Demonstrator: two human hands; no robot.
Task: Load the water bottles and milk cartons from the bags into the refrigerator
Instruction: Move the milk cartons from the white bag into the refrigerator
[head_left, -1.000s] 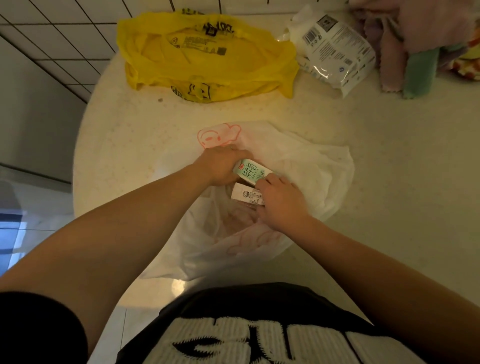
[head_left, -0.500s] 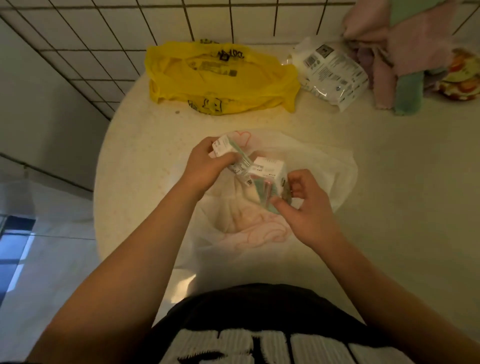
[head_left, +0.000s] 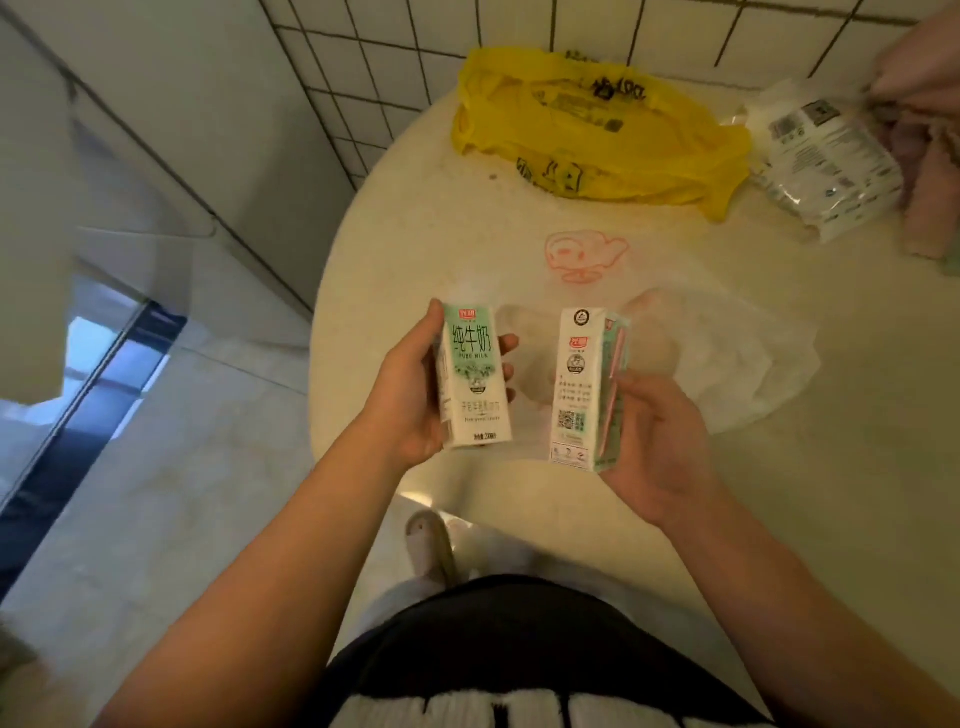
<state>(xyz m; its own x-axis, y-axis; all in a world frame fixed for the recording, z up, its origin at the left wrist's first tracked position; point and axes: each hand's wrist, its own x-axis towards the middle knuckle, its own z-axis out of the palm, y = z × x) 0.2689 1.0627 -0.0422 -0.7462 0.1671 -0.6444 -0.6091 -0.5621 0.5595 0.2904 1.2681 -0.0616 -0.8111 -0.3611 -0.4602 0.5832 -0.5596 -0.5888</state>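
Head view: left hand (head_left: 410, 410) round boxy green carton (head_left: 475, 379), right hand (head_left: 660, 447) round white-sided carton (head_left: 579, 389).

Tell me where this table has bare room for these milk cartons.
Bare tabletop right of the white bag, toward the near edge; also left of its pink print. Crowded along the back: yellow bag, white packet.

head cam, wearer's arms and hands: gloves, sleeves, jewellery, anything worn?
Left hand and right hand are bare: no gloves, rings, watch or bands visible. Both forearms are uncovered to the frame edge, with no sleeve in view. The dark top has white block lettering. One foot wears a pale slipper.
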